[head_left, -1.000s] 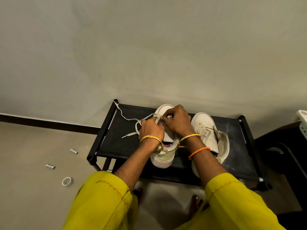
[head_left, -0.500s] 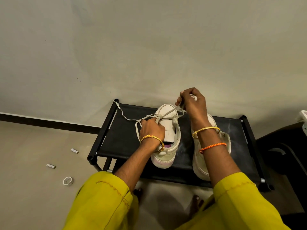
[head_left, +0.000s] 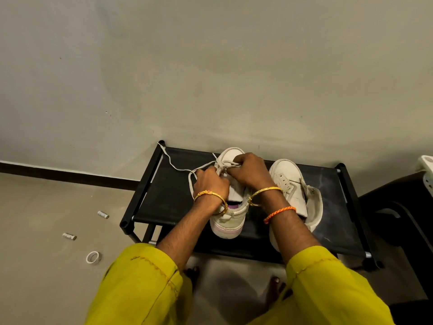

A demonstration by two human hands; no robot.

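An off-white lace-up sneaker with a pale pink sole (head_left: 228, 227) is stood on the taut black fabric top of a low black-framed shoe rack (head_left: 168, 200), with its toe pointed at the grey wall and its heel turned toward the person. Its long white shoelace (head_left: 185, 170) is being worked at the upper eyelets by both hands. The left hand (head_left: 210, 184) is laid over the left side of the shoe with its fingers curled, and a strand of the lace is pinched in them. The right hand (head_left: 250, 171) is set just beside it over the toe end, its fingers likewise curled round a short stretch of the same lace. The two hands are nearly touching. From the left hand a slack loop is hung down beside the shoe, and the loose end is trailed across the rack to its far left corner post. A second off-white sneaker (head_left: 288, 181) is stood to the right on the same rack, partly hidden by the right forearm, with its tongue folded open. Gold bangles are worn on both wrists and an orange braided thread (head_left: 280, 213) on the right one, below yellow sleeves. On the floor to the left, two small cylinders (head_left: 103, 214) and a white ring of tape (head_left: 93, 257) are lain well apart from the rack.
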